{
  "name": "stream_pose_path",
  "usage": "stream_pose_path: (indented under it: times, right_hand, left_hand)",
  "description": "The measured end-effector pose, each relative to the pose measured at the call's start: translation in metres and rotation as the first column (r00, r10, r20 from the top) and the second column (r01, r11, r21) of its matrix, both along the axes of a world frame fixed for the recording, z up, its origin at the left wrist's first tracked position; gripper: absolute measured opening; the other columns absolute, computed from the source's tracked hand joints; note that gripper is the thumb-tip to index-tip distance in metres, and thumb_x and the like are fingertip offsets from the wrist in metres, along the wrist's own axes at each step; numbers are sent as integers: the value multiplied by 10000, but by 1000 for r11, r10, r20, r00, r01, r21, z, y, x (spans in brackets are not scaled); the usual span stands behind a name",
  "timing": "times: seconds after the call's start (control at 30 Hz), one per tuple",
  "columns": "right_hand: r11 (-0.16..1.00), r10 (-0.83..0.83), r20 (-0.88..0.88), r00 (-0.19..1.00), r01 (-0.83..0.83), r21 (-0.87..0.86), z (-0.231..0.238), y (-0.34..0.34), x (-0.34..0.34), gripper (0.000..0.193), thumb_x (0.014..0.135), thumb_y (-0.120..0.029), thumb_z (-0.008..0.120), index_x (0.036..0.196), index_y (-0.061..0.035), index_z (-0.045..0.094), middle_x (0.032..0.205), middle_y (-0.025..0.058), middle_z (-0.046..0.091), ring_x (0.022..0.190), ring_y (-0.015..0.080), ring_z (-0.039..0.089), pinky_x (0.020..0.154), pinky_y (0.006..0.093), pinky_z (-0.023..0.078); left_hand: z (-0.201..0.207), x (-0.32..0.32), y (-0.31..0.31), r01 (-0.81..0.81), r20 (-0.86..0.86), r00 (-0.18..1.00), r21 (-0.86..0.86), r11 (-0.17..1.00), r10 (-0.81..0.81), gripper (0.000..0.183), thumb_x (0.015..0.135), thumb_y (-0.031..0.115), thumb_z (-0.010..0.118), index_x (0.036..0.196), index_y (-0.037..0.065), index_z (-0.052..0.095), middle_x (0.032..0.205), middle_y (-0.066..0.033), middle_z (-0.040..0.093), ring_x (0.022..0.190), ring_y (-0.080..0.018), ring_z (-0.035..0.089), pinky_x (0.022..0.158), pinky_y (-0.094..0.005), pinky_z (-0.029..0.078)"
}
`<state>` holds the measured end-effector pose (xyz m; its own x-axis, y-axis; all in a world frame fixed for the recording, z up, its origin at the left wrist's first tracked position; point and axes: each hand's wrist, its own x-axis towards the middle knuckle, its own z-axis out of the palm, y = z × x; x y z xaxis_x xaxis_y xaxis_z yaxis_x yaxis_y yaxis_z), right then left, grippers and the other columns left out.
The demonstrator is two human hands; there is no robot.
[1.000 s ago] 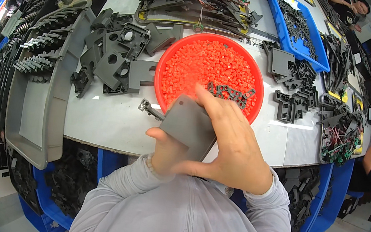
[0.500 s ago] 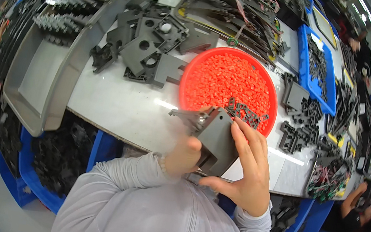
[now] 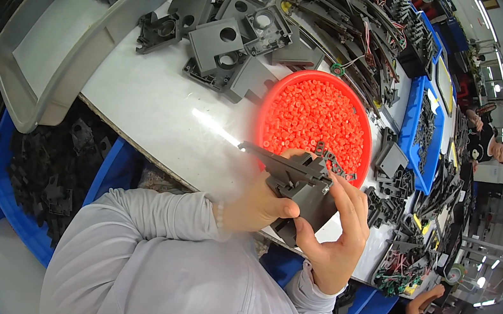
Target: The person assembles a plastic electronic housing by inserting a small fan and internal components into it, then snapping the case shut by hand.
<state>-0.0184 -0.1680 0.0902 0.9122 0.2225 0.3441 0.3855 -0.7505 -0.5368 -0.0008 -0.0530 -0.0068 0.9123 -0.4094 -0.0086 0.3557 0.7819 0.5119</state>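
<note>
Over the table's near edge, I hold a dark grey plastic housing (image 3: 316, 199) with a long thin arm sticking out to the left. My left hand (image 3: 257, 208) is closed round its left side, thumb on top. On the right, the thumb and fingertips of my right hand (image 3: 340, 243) grip the housing's edge. Just beyond my hands stands a round red basin (image 3: 264, 115) full of small red plastic pieces (image 3: 315, 116). A few small black brackets (image 3: 332, 160) lie on those pieces, partly hidden behind the housing.
Dark square housings (image 3: 216, 43) lie piled beyond the basin, beside long dark strips with wires (image 3: 340, 31). A grey bin (image 3: 78, 62) stands left; a blue crate of dark parts (image 3: 100, 177) sits below. Rightward are a blue tray (image 3: 408, 131), black brackets (image 3: 391, 193) and other people.
The housing has been turned and tilted between my hands, so its ribbed side with the arm now shows. My right thumb has come onto it. The whole view has swung round.
</note>
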Motion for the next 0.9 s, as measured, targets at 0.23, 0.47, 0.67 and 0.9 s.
stream_pose_path:
  times: [0.23,0.47,0.67,0.9]
  right_hand:
    - [1000,-5,20,1000,5,-16,2,3,1,540,497,-8,695,1031,1,613,1018,127,602,889,290,559,767,365,455]
    - [998,46,14,999,-46,-37,1,2,6,615,512,-61,735,1099,20,571,1056,142,575,926,311,534,806,386,437]
    - [993,72,-27,997,-69,95,-14,-12,-4,1055,491,-361,855,1306,58,332,1248,214,423,1097,386,430,903,462,379]
    - [978,29,-38,999,-21,209,-20,-12,-6,952,516,-329,836,1274,34,388,1247,203,428,1114,354,451,908,428,389]
  left_hand:
    - [1,0,0,7,14,1000,1,1000,-7,1053,505,530,808,1308,79,298,1204,-5,442,1117,-113,449,943,-300,403]
    - [6,-1,4,-25,-19,999,54,998,26,990,568,579,761,1299,85,310,1171,-29,480,1072,-133,502,904,-312,450]
    - [13,13,14,34,37,999,160,987,-40,944,588,778,570,1197,85,370,1127,-62,511,1014,-155,533,862,-318,474]
    - [16,15,13,39,124,990,215,976,-67,934,679,824,343,1241,78,376,1167,-70,507,1069,-175,507,913,-346,441]
